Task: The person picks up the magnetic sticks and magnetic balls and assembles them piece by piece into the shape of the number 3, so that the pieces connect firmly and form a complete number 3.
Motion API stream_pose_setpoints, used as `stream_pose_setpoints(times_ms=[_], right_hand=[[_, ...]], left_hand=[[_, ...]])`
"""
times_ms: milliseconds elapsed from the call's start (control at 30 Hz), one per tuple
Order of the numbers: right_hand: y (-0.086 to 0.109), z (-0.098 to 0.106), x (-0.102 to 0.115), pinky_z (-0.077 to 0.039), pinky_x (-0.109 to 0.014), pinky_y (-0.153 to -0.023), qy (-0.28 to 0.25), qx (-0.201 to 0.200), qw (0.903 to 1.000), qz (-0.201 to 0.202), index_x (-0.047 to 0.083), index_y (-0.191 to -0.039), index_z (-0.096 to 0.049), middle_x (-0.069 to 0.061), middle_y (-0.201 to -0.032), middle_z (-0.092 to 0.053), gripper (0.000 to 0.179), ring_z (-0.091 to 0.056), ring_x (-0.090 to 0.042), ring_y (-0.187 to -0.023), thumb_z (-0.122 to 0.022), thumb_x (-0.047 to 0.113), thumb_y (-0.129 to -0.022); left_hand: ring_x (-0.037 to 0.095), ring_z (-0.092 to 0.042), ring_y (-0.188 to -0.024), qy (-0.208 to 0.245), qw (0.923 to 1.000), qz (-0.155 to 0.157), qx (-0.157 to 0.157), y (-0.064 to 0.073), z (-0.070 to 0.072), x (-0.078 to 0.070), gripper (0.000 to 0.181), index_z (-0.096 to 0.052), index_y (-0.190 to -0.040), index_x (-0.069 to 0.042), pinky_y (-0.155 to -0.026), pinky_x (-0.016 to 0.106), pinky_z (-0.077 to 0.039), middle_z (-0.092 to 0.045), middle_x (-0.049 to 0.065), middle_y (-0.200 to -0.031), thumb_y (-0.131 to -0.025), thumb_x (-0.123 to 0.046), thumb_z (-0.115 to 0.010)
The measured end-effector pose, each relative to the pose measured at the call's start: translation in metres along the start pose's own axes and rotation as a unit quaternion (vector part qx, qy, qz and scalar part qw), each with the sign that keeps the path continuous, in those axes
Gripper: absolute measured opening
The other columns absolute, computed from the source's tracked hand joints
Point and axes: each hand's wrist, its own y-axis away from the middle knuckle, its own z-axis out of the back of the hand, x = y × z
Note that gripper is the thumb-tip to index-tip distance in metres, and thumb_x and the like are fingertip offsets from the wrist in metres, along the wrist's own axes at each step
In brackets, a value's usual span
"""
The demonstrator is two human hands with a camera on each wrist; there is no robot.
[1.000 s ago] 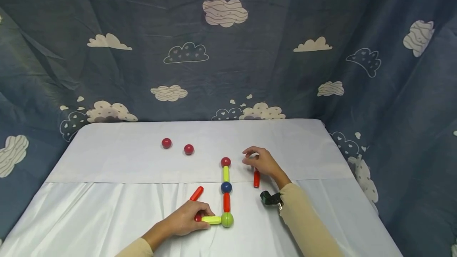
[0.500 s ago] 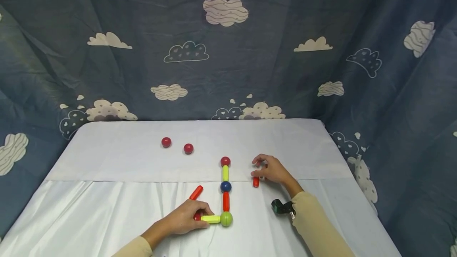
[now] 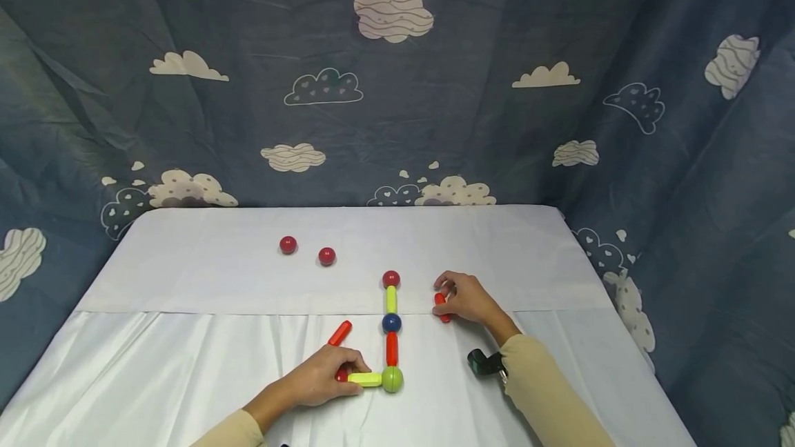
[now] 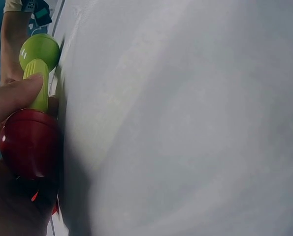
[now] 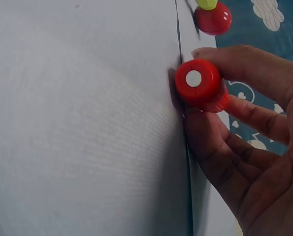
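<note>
Two glossy red plastic-looking balls [image 3: 288,245] [image 3: 326,256] lie at the far left of my white-clothed bench [image 3: 205,267]. Nearer, my left hand [image 3: 319,374] pinches a ribbed lime-yellow rod [image 3: 364,379] between thumb and fingers, beside a shiny dark-red ball [image 4: 30,147]. I judge the rod stiff and light, its ribs giving good grip; the smooth ball may roll or slip. At its right end sits a lime-green ball [image 3: 392,379], the near end of a straight ball-and-rod chain. Farther right, my right hand [image 3: 468,299] pinches a stout red rod [image 5: 208,87], tilted, by its sides. It should be rigid, hardly fragile, best held mid-length, leaving its pale end disc free. I can read no brand, label or lettering on any piece.
</note>
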Motion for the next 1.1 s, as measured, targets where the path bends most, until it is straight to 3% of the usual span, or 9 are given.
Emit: stream_pose_setpoints(times_ms=[233,733,1100], right_hand=[[-0.0007,-0.0029,-0.0034,-0.046,-0.027,-0.064,-0.016,-0.012,0.9998,0.008,0.005,-0.098,-0.066,-0.003,-0.081,-0.059,0.032,-0.052,-0.016,-0.073,-0.084,0.007,-0.071],[0.0013,-0.0062,-0.0044,-0.044,-0.029,-0.067,0.016,-0.010,0.9993,0.033,0.006,-0.094,-0.070,0.000,-0.079,-0.059,0.024,-0.051,-0.016,-0.075,-0.080,0.004,-0.073],[-0.0072,0.0006,-0.0013,-0.045,-0.029,-0.070,-0.039,-0.006,0.9981,0.047,0.005,-0.103,-0.070,-0.004,-0.092,-0.064,0.025,-0.054,-0.018,-0.081,-0.074,0.003,-0.079]], left_hand=[[0.000,-0.051,-0.076,0.002,1.0000,0.001,0.001,0.0009,-0.0010,-0.0005,0.016,-0.069,-0.098,-0.016,-0.070,0.020,-0.044,-0.061,-0.016,-0.085,-0.083,-0.017,-0.076],[0.000,-0.050,-0.076,0.004,1.0000,0.002,0.004,0.0024,0.0005,0.0001,0.015,-0.069,-0.098,-0.017,-0.071,0.020,-0.043,-0.062,-0.016,-0.086,-0.084,-0.018,-0.075],[0.001,-0.050,-0.076,0.003,1.0000,-0.001,0.001,0.0005,-0.0003,0.0015,0.015,-0.069,-0.098,-0.017,-0.071,0.020,-0.043,-0.062,-0.016,-0.086,-0.084,-0.017,-0.075]])
